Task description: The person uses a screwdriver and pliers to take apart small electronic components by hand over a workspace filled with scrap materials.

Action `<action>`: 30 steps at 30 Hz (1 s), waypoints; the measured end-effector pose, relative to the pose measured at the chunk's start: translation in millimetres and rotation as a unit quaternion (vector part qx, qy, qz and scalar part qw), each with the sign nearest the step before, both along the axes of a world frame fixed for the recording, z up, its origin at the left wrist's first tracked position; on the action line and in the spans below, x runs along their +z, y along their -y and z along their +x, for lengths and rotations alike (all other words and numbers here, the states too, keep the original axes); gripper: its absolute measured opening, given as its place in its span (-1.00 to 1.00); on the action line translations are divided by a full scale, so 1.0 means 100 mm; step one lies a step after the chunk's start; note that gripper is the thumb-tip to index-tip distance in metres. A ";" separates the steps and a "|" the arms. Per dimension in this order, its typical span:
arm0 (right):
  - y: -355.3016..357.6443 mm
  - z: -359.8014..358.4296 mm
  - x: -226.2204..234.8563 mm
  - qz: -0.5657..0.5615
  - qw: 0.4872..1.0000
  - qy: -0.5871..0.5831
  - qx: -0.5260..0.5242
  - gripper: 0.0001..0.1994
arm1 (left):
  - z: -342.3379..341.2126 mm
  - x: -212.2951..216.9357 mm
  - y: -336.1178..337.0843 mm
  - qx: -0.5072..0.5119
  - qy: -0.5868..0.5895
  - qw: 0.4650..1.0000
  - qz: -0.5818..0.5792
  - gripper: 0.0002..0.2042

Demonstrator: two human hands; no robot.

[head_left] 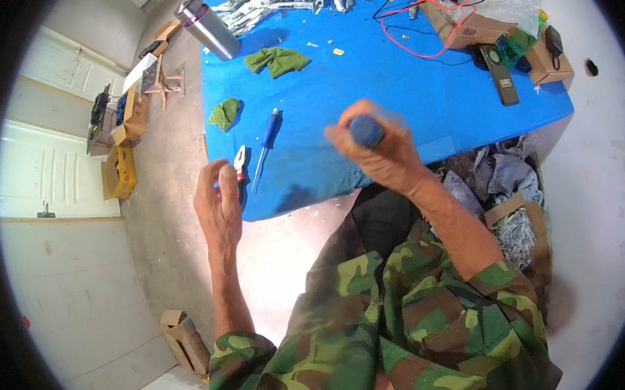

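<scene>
My right hand [386,150], slightly blurred, is closed around a dark blue, round-ended handle [366,131] above the table's near edge. I see that handle almost end-on, so the rest of the tool is hidden. At the table's left edge is my left hand [218,195], its fingers curled in and its thumb up. Whatever its fingers may hold is hidden. Right beside that thumb, pliers [240,160] with red grips show their metal jaws; their handles are partly covered. A screwdriver [269,133] with a blue handle lies on the blue table [309,118], just right of the pliers.
Green cloths [276,60] and a steel flask [211,32] stand farther back. A heap of metal pieces [283,2] lines the far edge. To the right are a carton [451,25] with red wire, a dark handheld device [499,75] and, below the table, a scrap-filled box [515,235].
</scene>
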State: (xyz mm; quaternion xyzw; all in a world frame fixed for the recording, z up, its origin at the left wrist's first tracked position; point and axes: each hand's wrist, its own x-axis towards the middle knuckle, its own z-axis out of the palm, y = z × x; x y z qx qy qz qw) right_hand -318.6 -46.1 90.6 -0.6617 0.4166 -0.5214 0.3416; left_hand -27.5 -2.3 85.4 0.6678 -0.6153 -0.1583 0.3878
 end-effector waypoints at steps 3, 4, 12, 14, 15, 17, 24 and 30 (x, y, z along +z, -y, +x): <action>0.07 -0.13 0.06 0.046 0.997 0.059 0.024 -0.77 | 0.36 -0.34 -0.17 0.062 0.138 0.987 0.054 -0.45; 0.07 -0.15 0.06 0.052 0.996 0.066 0.027 -0.78 | 0.42 -0.40 -0.21 0.073 0.186 0.978 0.058 -0.46; 0.12 -0.23 0.02 0.076 0.990 0.117 0.001 -0.78 | 0.50 -0.72 -0.17 0.007 0.264 0.961 0.082 -0.35; 0.12 -0.22 0.03 0.075 0.990 0.121 0.000 -0.79 | 0.60 -0.79 -0.15 0.014 0.296 0.951 0.084 -0.33; 0.12 -0.21 0.03 0.059 0.992 0.113 -0.001 -0.79 | 0.64 -0.81 -0.13 0.015 0.294 0.950 0.107 -0.32; 0.12 -0.18 0.02 0.047 0.993 0.106 -0.001 -0.80 | 0.71 -0.88 -0.14 0.015 0.290 0.952 0.094 -0.33; 0.14 -0.07 0.04 0.038 0.995 0.090 0.017 -0.81 | 0.65 -0.70 -0.09 0.027 0.292 0.952 0.088 -0.54; 0.18 0.01 0.02 0.027 0.997 0.058 0.041 -0.77 | 0.53 -0.34 -0.20 0.104 0.080 0.984 0.122 -0.57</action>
